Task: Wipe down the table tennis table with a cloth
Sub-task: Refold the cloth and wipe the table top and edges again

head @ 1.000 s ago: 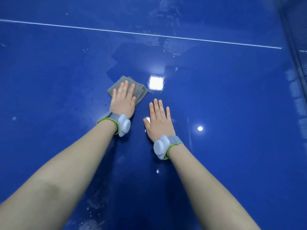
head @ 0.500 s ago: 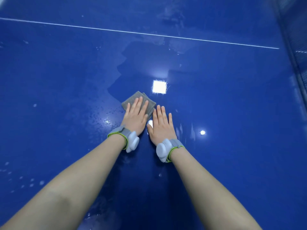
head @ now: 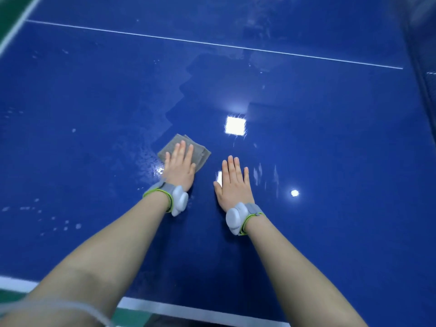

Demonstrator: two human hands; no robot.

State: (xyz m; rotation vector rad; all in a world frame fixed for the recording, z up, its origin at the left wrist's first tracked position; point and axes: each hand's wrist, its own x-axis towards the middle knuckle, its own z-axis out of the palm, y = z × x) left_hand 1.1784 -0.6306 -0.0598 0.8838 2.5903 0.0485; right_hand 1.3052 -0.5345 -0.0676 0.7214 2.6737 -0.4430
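A folded grey cloth (head: 171,145) lies flat on the glossy blue table tennis table (head: 330,149). My left hand (head: 180,166) presses down on the cloth with straight fingers, covering its near half. My right hand (head: 233,182) lies flat on the bare table surface a short way to the right of the cloth, fingers straight and together, holding nothing. Both wrists carry a white device on a grey and green band. A wet, shinier patch spreads on the table beyond and left of the cloth.
A white centre line (head: 212,44) crosses the table far ahead. The table's white near edge (head: 165,306) runs under my forearms, with green floor (head: 9,15) at the far left. The dark net (head: 422,55) borders the right side. Ceiling lights reflect on the surface.
My hands have drawn apart: the left hand slid the cloth leftwards, and the right hand now sits clear of it. The view has pulled back, showing the table's near edge.
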